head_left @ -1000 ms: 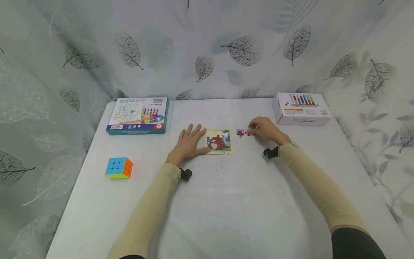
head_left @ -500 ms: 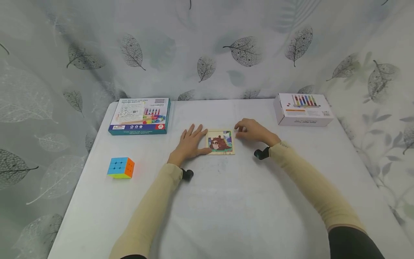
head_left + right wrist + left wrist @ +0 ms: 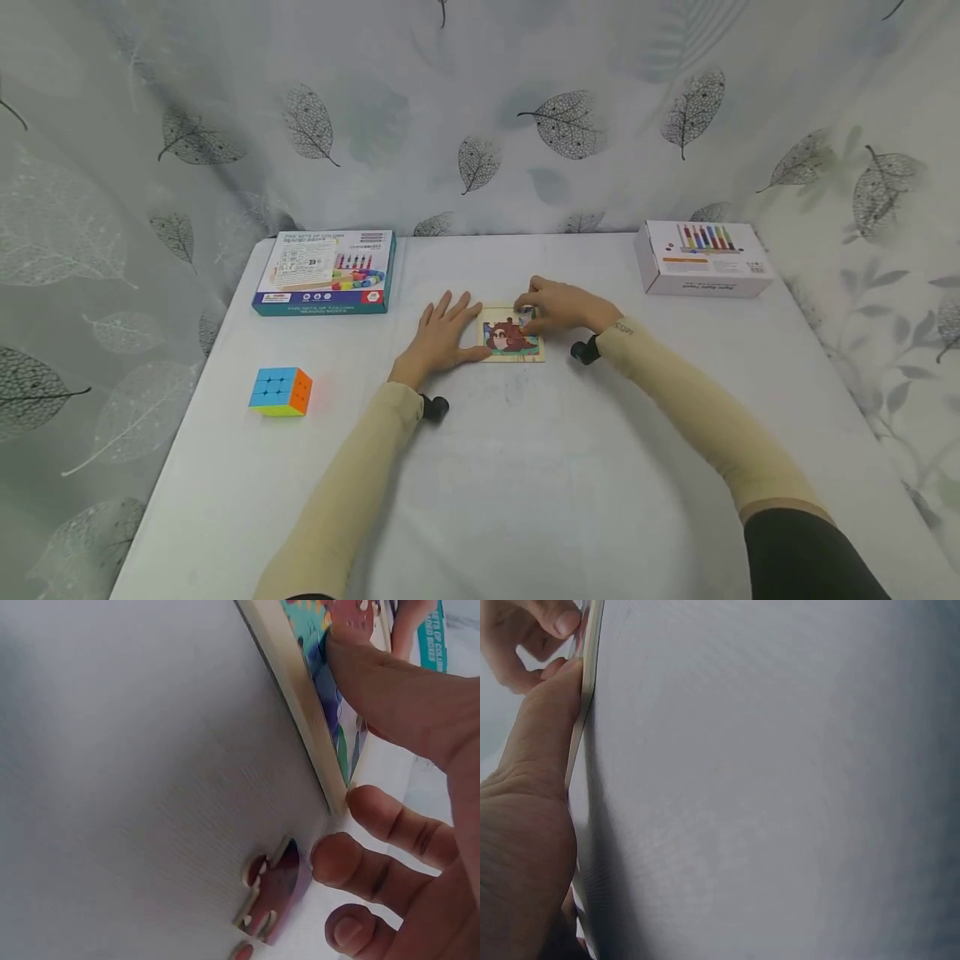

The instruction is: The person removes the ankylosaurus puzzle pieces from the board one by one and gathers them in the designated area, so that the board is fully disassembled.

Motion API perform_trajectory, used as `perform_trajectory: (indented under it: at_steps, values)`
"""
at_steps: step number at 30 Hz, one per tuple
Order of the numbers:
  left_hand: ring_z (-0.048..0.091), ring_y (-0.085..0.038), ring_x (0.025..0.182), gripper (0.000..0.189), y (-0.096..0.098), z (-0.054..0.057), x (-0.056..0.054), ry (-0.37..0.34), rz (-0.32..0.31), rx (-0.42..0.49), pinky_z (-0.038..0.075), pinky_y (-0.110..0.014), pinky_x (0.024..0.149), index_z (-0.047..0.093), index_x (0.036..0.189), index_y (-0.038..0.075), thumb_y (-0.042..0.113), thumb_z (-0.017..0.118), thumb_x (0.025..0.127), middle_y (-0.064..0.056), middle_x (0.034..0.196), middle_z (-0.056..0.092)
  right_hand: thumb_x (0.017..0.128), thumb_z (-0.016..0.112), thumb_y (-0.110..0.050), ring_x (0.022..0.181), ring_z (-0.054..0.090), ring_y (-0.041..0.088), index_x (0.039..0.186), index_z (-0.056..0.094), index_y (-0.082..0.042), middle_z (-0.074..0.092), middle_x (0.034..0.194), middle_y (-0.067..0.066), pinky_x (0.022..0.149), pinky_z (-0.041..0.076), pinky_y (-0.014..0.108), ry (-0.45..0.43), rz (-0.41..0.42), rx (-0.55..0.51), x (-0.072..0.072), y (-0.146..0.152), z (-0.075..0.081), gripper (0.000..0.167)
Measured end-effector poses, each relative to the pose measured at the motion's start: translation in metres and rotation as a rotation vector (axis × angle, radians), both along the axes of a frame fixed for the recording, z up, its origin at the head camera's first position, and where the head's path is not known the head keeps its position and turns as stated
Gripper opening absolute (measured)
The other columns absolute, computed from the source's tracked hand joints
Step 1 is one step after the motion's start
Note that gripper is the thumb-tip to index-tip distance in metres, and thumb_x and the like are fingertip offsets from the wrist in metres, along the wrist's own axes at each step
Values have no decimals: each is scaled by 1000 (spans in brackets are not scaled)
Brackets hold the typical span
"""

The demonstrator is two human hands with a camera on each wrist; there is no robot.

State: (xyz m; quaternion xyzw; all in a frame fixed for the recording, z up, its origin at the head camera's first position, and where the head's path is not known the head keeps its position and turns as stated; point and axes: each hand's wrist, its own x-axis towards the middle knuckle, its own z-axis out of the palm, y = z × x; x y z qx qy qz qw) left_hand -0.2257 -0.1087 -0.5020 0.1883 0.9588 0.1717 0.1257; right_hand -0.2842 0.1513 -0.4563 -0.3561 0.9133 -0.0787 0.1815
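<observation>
A small jigsaw puzzle board (image 3: 517, 358) with a light frame and a brown animal picture lies on the table. My left hand (image 3: 437, 342) rests beside it with fingers spread, the thumb along the board's lower left edge. Over the right part of the board is my right hand (image 3: 562, 307). Its thumb (image 3: 375, 675) presses on the picture in the right wrist view, while its other fingers curve loosely near the board's corner. By those fingertips, a reddish-purple jigsaw piece (image 3: 281, 889) lies on the table, with part of another piece (image 3: 241, 951) below it.
On the table's far left is a teal-edged toy box (image 3: 322, 275), and a white box (image 3: 705, 258) stands at the far right. A colourful puzzle cube (image 3: 280, 392) sits on the left. Leaf-printed cloth (image 3: 480, 117) hangs behind the white-covered table (image 3: 510, 483).
My right hand has moved left from the loose pieces onto the puzzle board, and it now hides those pieces in the head view. The left hand stays beside the board.
</observation>
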Motion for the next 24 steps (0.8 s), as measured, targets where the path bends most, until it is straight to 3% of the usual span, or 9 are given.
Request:
perform_trajectory:
  at_steps: [11,24]
  values:
    - [-5,-29,160,93,-1,-1,-1,-6,-2,-6,0,-56,130,22,162,26,67,62,89,0,172,8,87,71,-52,89,56,23,129,64,-23,57,116,11,86,53,43,98,109,165,-9,-11,10,51]
    - [-4,-30,160,92,0,6,1,-13,-3,-3,1,-56,130,23,162,25,65,63,89,-1,172,8,86,72,-50,90,56,23,129,64,-21,55,114,12,86,53,43,97,139,122,-11,-9,8,52]
